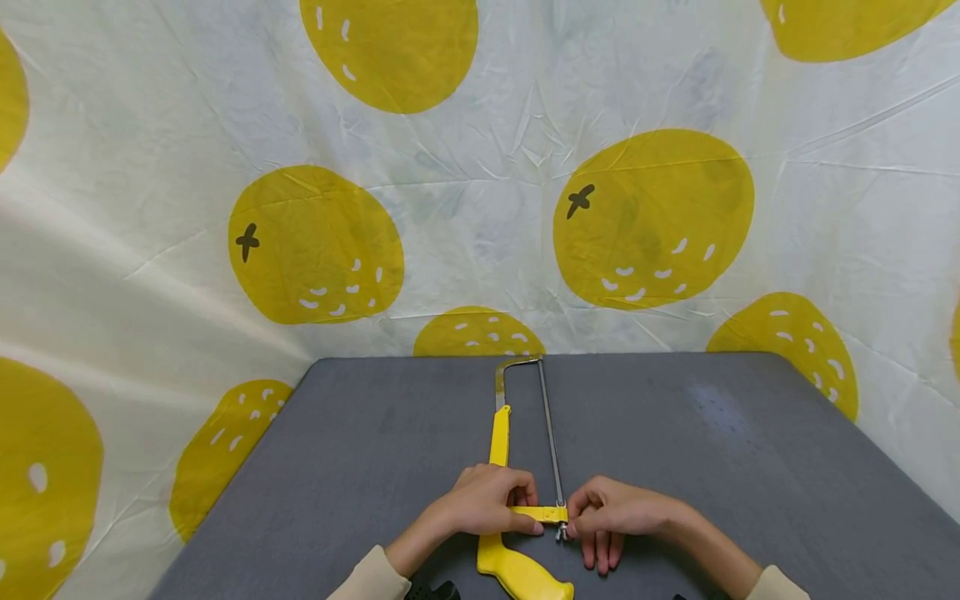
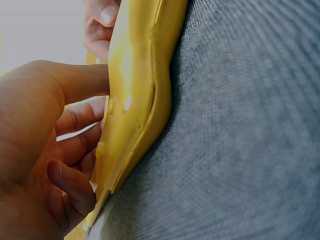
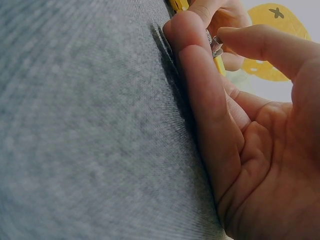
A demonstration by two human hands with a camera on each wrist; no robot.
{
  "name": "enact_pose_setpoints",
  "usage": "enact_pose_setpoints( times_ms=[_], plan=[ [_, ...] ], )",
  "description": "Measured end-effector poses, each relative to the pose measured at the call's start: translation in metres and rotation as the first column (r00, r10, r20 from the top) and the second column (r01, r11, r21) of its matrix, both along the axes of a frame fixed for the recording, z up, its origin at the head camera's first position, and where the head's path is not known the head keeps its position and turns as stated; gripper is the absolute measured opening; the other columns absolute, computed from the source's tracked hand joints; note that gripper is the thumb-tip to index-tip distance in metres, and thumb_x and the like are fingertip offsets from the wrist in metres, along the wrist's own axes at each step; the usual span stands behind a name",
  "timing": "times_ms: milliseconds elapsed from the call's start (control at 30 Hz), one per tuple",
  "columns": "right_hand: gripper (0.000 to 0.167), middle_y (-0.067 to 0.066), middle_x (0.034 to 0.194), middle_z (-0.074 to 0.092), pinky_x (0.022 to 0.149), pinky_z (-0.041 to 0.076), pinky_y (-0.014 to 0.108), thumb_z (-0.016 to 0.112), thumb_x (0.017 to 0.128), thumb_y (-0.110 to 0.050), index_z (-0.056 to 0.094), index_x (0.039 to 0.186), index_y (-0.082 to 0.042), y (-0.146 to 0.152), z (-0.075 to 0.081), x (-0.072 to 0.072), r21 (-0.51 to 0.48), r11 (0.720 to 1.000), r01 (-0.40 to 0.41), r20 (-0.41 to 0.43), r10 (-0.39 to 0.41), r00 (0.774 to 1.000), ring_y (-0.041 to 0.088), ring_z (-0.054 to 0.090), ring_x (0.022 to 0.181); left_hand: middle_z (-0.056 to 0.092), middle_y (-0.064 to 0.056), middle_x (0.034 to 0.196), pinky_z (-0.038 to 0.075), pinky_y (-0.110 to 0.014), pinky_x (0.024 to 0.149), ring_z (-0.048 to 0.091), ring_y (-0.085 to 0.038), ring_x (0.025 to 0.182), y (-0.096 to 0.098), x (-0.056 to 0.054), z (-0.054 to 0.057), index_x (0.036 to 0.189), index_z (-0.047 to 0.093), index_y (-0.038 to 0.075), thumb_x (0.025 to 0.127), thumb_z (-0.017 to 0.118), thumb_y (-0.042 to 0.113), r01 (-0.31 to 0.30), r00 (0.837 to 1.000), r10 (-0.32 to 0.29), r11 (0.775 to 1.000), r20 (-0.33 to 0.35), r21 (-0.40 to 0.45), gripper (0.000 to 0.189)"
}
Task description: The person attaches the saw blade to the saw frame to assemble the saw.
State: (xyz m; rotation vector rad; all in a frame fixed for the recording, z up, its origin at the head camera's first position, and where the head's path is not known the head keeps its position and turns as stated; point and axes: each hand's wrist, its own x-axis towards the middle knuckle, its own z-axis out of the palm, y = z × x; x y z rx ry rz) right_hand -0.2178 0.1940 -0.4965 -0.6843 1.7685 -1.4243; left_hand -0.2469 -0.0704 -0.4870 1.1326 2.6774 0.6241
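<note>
On grey table: hacksaw pointing lengthwise away, handle nearest.

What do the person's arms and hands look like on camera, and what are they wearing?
The left hand and right hand are bare; no glove or ring shows on either. Plain cream sleeves end short of the wrists, leaving part of each forearm uncovered. A black object shows beside the left sleeve, too cut off to identify.
</note>
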Motion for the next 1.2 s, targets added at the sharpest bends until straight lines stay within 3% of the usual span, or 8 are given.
enact_pose_setpoints(
  times_ms=[1200],
  plan=[
    [0.034,0.001,0.076,0.074,0.052,0.055,0.021,0.06,0.099,-0.01,0.057,0.109,0.022,-0.0001,0.0018,0.0012,-0.021,1.0,-0.017,0.01,0.017,1.0,0.003,0.071,0.059,0.058,0.023,0.071,0.037,-0.02,0.058,0.049,0.004,0.059,-0.0005,-0.0011,-0.0024,0.089,0.067,0.034,0.086,0.08,0.051,-0.005,1.0,0.005,1.0,-0.028,-0.003,0.022]
  ],
)
